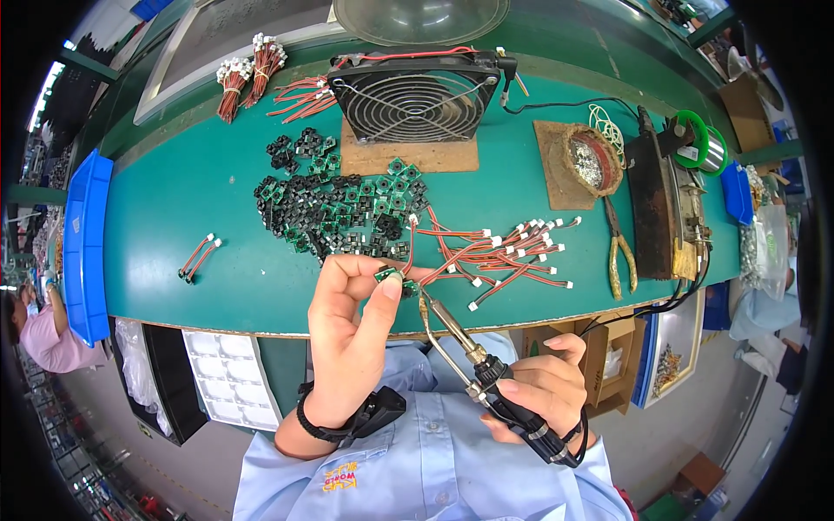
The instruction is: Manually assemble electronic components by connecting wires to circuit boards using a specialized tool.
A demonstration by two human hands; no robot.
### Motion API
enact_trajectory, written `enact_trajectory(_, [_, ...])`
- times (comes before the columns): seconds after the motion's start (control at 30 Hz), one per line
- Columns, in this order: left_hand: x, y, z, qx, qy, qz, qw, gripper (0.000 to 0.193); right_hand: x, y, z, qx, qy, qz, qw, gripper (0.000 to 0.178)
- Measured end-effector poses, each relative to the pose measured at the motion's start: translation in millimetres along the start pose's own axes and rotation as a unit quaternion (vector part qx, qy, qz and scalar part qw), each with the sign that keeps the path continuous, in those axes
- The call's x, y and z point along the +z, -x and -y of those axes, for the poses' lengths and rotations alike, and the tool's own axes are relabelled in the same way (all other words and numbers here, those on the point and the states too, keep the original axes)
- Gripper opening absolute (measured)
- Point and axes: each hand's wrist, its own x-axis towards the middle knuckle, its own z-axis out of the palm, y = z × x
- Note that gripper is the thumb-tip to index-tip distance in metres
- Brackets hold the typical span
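Between the thumb and fingers of my left hand (347, 326) is a small green circuit board (388, 275). A red and black wire lead with a white connector (413, 220) stands up beside it. My right hand (547, 391) is wrapped round a soldering iron (495, 378) with a thin metal feed tube (441, 347) alongside. The iron's tip reaches the board's edge by my left thumb; whether they touch I cannot tell. Just beyond lies a heap of black and green circuit boards (347, 208). Loose wire leads (504, 252) with white connectors spread to its right.
A black fan (413, 100) stands at the back on a brown board. Rightward are a round dish of metal bits (593, 161), pliers (619, 252), a solder spool (712, 150) and a dark metal box (651, 208). A wired board (198, 260) and blue tray (85, 247) are at left.
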Motion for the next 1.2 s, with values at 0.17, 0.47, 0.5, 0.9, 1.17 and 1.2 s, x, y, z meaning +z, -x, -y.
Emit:
enact_trajectory(0.17, [1.0, 0.7, -0.7, -0.001, -0.012, -0.005, 1.0, 0.012, -2.0, 1.4, 0.2, -0.002, 0.002, 0.003, 1.0, 0.042])
enact_trajectory(0.47, [-0.7, 2.1, -1.8, -0.007, -0.009, -0.015, 1.0, 0.013, -11.1, 7.0, -1.6, 0.005, -0.013, 0.001, 1.0, 0.045])
enact_trajectory(0.5, [-2.6, 2.3, -2.9, -0.014, 0.015, -0.011, 1.0, 0.012, -13.1, 8.1, -2.7, 0.006, -0.02, -0.002, 1.0, 0.047])
enact_trajectory(0.9, [-216.7, -4.1, 18.9, 0.064, -0.008, -0.322, 0.945, 0.018, 9.1, 5.8, -54.2, 0.065, 0.064, -0.109, 0.99, 0.029])
enact_trajectory(1.17, [-279.1, 0.1, 20.6, 0.004, -0.487, -0.387, 0.783, 0.026, 38.7, -23.3, -42.5, 0.012, 0.174, 0.008, 0.985, 0.034])
enact_trajectory(1.2, [-266.0, -0.4, 18.6, 0.027, -0.571, -0.407, 0.712, 0.026, 44.4, -29.1, -43.3, 0.007, 0.171, 0.009, 0.985, 0.034])
